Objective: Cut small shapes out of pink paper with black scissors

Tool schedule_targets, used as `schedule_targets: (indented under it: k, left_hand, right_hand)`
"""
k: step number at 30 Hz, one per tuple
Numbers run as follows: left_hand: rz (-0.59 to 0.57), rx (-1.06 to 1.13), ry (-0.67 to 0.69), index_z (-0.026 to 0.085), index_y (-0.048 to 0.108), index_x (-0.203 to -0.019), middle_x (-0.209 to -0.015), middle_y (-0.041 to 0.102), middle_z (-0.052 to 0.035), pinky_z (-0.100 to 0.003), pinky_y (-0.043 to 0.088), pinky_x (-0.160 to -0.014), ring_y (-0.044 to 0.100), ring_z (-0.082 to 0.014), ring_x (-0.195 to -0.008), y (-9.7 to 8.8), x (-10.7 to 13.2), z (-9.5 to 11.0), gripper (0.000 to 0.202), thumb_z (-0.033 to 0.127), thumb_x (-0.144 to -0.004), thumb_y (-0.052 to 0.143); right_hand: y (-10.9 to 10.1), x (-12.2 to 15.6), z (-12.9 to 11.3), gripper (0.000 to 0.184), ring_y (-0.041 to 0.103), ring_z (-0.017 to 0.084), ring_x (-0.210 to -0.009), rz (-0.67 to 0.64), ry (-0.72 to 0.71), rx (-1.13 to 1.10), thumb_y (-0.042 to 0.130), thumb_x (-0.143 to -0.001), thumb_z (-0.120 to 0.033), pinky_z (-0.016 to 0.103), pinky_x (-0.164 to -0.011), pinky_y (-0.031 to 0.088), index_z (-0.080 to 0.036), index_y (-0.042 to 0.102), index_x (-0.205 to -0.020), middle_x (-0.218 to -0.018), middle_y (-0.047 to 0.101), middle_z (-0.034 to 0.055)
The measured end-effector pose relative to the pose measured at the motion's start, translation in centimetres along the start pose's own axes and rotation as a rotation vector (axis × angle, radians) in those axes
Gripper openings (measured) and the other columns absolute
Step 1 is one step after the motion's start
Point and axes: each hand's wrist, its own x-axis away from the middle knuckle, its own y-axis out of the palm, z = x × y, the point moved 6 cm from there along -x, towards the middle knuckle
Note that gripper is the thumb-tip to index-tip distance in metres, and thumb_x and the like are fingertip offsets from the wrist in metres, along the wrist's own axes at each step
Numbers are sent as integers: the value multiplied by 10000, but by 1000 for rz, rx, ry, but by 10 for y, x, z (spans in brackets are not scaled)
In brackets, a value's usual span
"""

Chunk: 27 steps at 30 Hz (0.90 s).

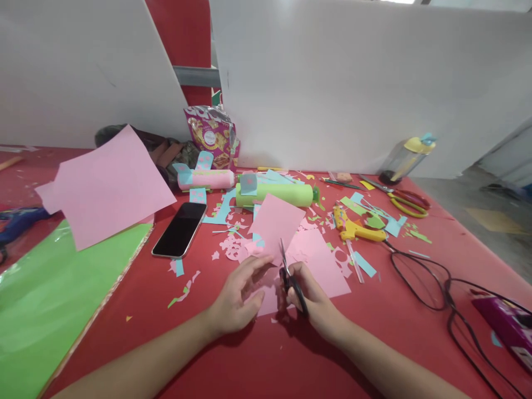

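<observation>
My right hand (pixel 311 299) grips black-handled scissors (pixel 302 299) through the handles. Their blades point up and away from me, against the lower edge of a pink paper piece (pixel 277 221). At that same edge, on the left, the fingertips of my left hand (pixel 241 293) hold the paper, while my left thumb stands apart from it. A larger pink sheet (pixel 322 263) lies flat on the table beneath. Around both hands are pink paper scraps (pixel 235 246), some with cut-out holes. Just behind the held piece lies a light green paper-covered tube (pixel 278 195) with blue tabs.
A phone (pixel 179 230) lies left, near green sheets (pixel 75 293) and a big pink sheet (pixel 110 188). On the right are a yellow glue gun (pixel 359 230) with a black cable (pixel 446 282), larger scissors (pixel 405 202) and a bottle (pixel 409 158). A snack bag (pixel 214 136) stands behind.
</observation>
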Motion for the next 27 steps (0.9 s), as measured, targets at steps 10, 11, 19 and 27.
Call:
schedule_targets:
  k: [10,11,19,27]
  left_hand:
    - [39,10,-58,222,453,-1159,-1124,436,-98,-329,434,-907,468,-212,-1086,-1,0,-6,424,77,-760,434]
    - [47,1,-51,219,457,-1153,-1114,442,-96,-330,434,-907,474,-209,-1076,-2,0,-6,417,77,-762,433]
    - [96,-66,35,203,460,-1147,-1066,453,-87,-361,404,-940,486,-196,-1034,-4,-3,-3,374,106,-788,418]
    - [135,-72,47,249,416,-1181,-1137,379,-76,-348,397,-937,421,-187,-1092,-7,-2,-3,401,100,-811,376]
  right_hand:
    - [2,1,1,300,464,92,-484,21,29,15,535,-732,-449,267,-509,420,-233,327,-759,-571,472,-76]
    - [2,0,1,300,471,92,-477,27,34,18,532,-733,-448,256,-494,413,-232,325,-757,-555,473,-79]
    - [2,-2,5,319,426,70,-392,35,14,-57,553,-718,-446,178,-363,364,-238,312,-742,-502,435,-106]
    - [1,-2,7,259,433,66,-340,75,21,-38,544,-751,-356,189,-366,383,-236,314,-749,-441,450,-125]
